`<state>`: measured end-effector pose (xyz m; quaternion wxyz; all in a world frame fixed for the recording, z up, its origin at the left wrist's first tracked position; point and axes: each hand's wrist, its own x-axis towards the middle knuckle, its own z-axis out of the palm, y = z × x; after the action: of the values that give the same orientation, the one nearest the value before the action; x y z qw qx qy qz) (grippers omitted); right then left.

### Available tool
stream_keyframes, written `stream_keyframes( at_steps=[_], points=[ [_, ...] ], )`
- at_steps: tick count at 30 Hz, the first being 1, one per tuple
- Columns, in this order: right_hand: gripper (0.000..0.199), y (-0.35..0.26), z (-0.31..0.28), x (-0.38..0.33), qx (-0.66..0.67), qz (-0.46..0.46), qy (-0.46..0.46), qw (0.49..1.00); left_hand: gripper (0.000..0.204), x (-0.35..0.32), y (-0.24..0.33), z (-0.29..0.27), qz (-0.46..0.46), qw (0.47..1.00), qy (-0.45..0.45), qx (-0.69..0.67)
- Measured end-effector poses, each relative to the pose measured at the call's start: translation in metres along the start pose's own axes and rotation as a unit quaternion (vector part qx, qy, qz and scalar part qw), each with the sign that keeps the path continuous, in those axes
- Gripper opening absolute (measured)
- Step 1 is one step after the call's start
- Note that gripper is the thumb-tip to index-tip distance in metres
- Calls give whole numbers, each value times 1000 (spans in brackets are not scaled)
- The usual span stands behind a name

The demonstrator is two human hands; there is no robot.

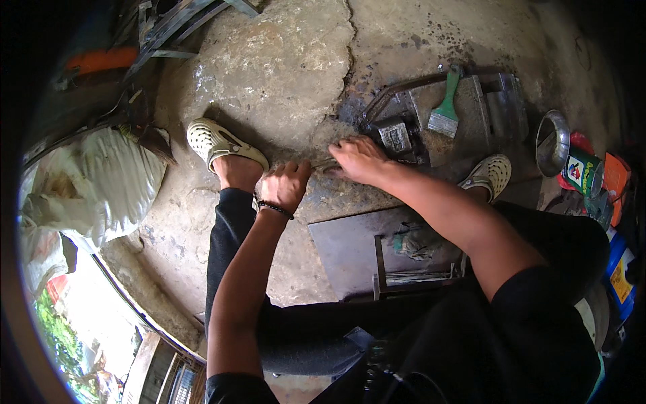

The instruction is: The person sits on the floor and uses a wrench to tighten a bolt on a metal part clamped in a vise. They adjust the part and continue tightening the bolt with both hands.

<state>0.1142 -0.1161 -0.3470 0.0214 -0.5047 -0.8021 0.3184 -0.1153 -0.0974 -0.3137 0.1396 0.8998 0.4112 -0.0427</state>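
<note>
My left hand (pixel 286 185), with a dark bead bracelet at the wrist, is closed in a fist above the concrete floor. A short way to its right, my right hand (pixel 360 159) has its fingers curled together. A thin wire-like piece (pixel 324 165) spans the small gap between the hands, and both seem to grip it; its ends are hidden. Just beyond my right hand lies a dark metal block (pixel 393 136) on a heavy metal base (pixel 476 108). A paintbrush (pixel 446 111) with a green handle rests on that base.
A grey metal sheet (pixel 343 249) and a small metal frame (pixel 379 266) holding thin rods lie below my forearms. White sacks (pixel 108 182) stand at the left. A metal bowl (pixel 553 143) and a green packet (pixel 583 172) are at the right. Steel bars (pixel 175 30) occupy the far left.
</note>
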Motion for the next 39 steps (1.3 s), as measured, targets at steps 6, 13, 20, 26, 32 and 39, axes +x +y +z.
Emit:
stream_keyframes(
  at_steps=[6, 13, 20, 26, 32, 39],
  points=[
    [29, 9, -3, 17, 27, -1, -76, 997, 20, 6, -5, -8, -41, 996, -59, -49],
    [68, 33, -19, 72, 158, 66, -310, 935, 53, 56, -35, 5, -106, 972, -186, -99],
    [67, 22, -12, 57, 116, 162, -214, 956, 62, 59, -29, 59, -194, 972, -99, -86],
    [22, -12, 4, 0, -132, 1, 95, 987, 62, 60, -33, 75, -201, 973, -64, -97],
    [14, -1, 18, 5, -88, 35, 63, 993, 43, 50, -37, 55, -124, 988, -44, -77],
    [12, -7, 8, 3, -61, 44, 64, 995, 43, 34, -42, 43, 1, 998, 11, -54]
  ],
)
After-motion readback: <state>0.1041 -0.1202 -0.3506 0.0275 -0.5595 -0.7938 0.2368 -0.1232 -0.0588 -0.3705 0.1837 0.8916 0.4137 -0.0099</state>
